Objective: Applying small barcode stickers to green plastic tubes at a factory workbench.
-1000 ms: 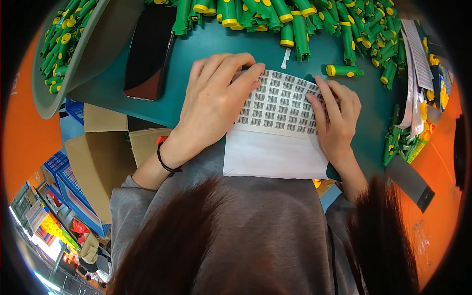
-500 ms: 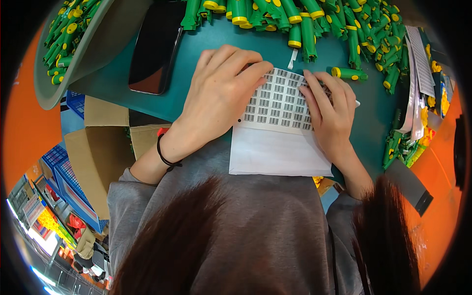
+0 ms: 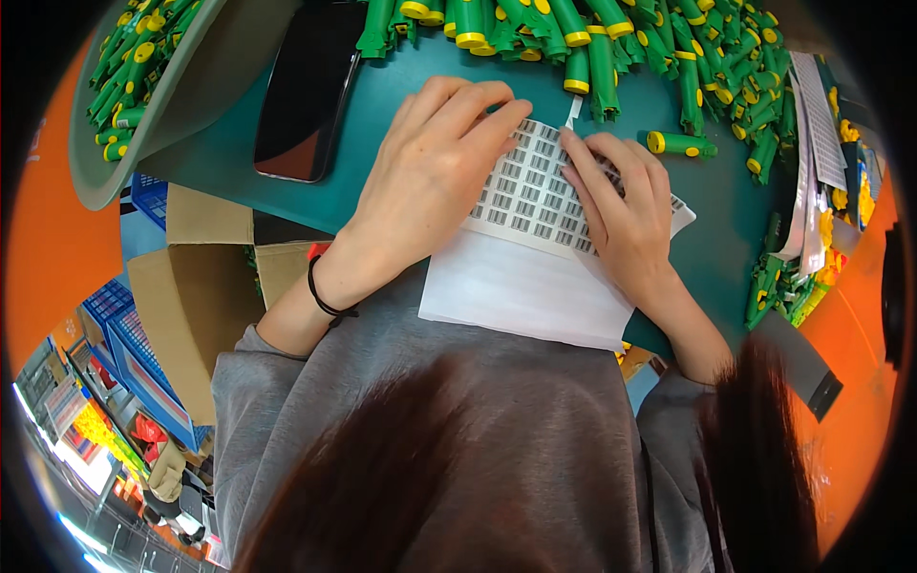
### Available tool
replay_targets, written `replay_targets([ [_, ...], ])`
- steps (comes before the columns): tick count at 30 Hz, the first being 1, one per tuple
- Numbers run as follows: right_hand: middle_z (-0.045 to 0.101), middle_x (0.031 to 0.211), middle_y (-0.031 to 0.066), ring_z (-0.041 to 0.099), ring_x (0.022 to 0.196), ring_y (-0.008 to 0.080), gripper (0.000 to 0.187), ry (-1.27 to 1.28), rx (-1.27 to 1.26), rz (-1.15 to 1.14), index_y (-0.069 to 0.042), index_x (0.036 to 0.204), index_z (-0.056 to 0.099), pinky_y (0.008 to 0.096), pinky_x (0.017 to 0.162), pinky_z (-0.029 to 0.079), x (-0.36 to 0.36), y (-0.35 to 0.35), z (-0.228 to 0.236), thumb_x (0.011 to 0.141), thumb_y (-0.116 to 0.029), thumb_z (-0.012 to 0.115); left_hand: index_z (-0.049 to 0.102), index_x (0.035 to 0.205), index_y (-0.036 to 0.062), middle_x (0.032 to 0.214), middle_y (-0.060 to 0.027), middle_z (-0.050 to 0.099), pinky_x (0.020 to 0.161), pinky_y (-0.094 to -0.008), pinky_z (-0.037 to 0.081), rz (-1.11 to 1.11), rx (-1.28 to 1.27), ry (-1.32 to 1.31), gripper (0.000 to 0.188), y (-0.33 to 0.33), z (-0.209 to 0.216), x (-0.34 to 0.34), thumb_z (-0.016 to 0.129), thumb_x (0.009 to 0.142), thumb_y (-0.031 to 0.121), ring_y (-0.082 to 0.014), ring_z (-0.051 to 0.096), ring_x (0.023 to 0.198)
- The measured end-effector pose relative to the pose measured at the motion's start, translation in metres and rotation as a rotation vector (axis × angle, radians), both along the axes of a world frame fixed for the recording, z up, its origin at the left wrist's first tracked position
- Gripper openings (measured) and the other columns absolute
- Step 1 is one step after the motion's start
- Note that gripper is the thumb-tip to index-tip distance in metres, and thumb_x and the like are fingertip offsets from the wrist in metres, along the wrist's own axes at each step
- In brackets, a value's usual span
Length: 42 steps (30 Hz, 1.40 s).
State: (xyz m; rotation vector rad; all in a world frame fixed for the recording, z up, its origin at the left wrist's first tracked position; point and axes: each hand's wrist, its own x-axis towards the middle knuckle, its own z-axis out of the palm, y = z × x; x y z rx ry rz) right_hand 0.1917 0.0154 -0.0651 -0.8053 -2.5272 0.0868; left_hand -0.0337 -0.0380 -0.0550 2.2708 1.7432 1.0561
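A white sheet of barcode stickers (image 3: 525,196), with a blank lower part (image 3: 525,291), lies slanted at the near edge of the green table, its bottom reaching over my grey top. My left hand (image 3: 435,172) curls over the sheet's upper left corner, thumb and forefinger pinched together there. Over its right side, my right hand (image 3: 626,196) has bent fingers, with the fingertips close to the top edge and the thumb on the stickers. A small white strip (image 3: 574,111) sits just beyond the sheet. Whether a single sticker is between my fingers is hidden.
Green tubes with yellow ends (image 3: 602,72) are heaped along the far side, and one loose tube (image 3: 680,144) lies right of my hands. A black phone (image 3: 308,91) rests at left, beside a grey tub (image 3: 158,143) of similar parts. A cardboard box (image 3: 196,315) stands below.
The sheet has turned clockwise, its lower end swinging left. My right hand has shifted a little left and up along it, while my left hand has stayed at the upper corner.
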Motion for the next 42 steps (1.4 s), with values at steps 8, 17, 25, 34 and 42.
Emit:
replay_targets([
  [8,0.063,0.113,0.0048,0.058,0.103,0.0251,0.039,0.034,-0.08,-0.073,-0.009,0.122,0.073,0.0362,0.09,0.046,-0.017,0.002,0.008,0.084,-0.01,0.077,0.07,0.111,0.0043,0.112,-0.0068,0.067,0.087,-0.0376,0.053,-0.021,-0.051,-0.068,0.029,-0.002,0.002,0.001,0.074,0.082,0.004,-0.0284,0.061,0.104],
  [17,0.062,0.117,0.0047,0.058,0.105,0.025,0.042,0.066,-0.02,0.035,-0.011,0.125,0.071,0.0373,0.092,0.045,-0.014,0.002,-0.001,0.083,-0.011,0.077,0.073,0.104,0.0033,0.109,-0.0076,0.069,0.084,-0.0352,0.052,0.021,-0.072,-0.114,0.027,-0.001,0.001,-0.01,0.08,0.079,0.007,-0.0273,0.062,0.101],
  [25,0.063,0.116,0.0057,0.058,0.106,0.0255,0.044,0.06,-0.045,0.044,-0.011,0.127,0.07,0.0373,0.093,0.044,-0.015,0.004,-0.001,0.083,-0.011,0.077,0.074,0.099,0.0036,0.102,-0.0068,0.07,0.079,-0.0334,0.052,0.005,-0.002,-0.151,0.024,0.001,0.001,-0.008,0.082,0.076,0.005,-0.0248,0.064,0.094],
  [34,0.064,0.115,0.0071,0.06,0.105,0.0271,0.042,0.211,-0.15,0.069,-0.01,0.123,0.071,0.0374,0.092,0.048,-0.014,0.007,0.003,0.082,-0.005,0.077,0.072,0.093,0.0029,0.099,-0.0063,0.071,0.077,-0.0345,0.054,0.047,0.006,-0.197,0.015,0.0,0.004,-0.013,0.077,0.079,0.002,-0.0254,0.068,0.088],
  [42,0.065,0.116,0.0082,0.058,0.111,0.0266,0.041,-0.027,-0.171,-0.106,-0.009,0.12,0.07,0.0349,0.091,0.048,0.056,0.057,0.056,0.08,-0.002,0.075,0.072,0.093,0.0079,0.102,-0.0021,0.071,0.076,-0.0342,0.053,0.06,0.011,0.033,0.013,0.002,0.019,-0.007,0.076,0.08,0.008,-0.0225,0.069,0.09],
])
